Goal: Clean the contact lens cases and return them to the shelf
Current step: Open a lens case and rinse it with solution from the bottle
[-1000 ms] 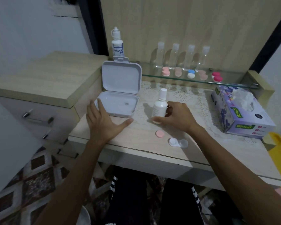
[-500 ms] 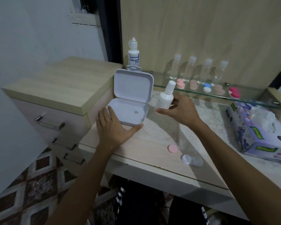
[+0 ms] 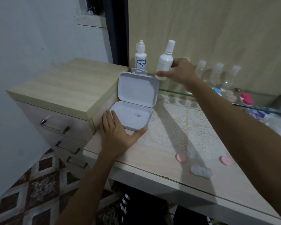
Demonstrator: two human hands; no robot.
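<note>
My right hand (image 3: 179,71) holds a white solution bottle (image 3: 165,61) up at the back, just above the glass shelf (image 3: 173,90) and beside the Dream Eye bottle (image 3: 141,58). My left hand (image 3: 116,135) rests flat on the table, its fingers against the front of an open white box (image 3: 133,114). A clear contact lens case (image 3: 201,171) lies open near the table's front edge, with two pink caps (image 3: 180,157) (image 3: 225,160) loose beside it. More lens cases sit on the shelf: a blue and white one (image 3: 217,91), a pale pink one (image 3: 230,95) and a red one (image 3: 246,99).
Several clear bottles (image 3: 218,73) stand at the back of the shelf. A drawer unit (image 3: 58,95) adjoins the table on the left. A lace mat (image 3: 185,120) covers the tabletop (image 3: 152,161). A tissue box (image 3: 269,117) lies at the right edge.
My right hand has lifted the white bottle off the table and carried it back and up toward the shelf. My left hand stays by the open box. The view has shifted left.
</note>
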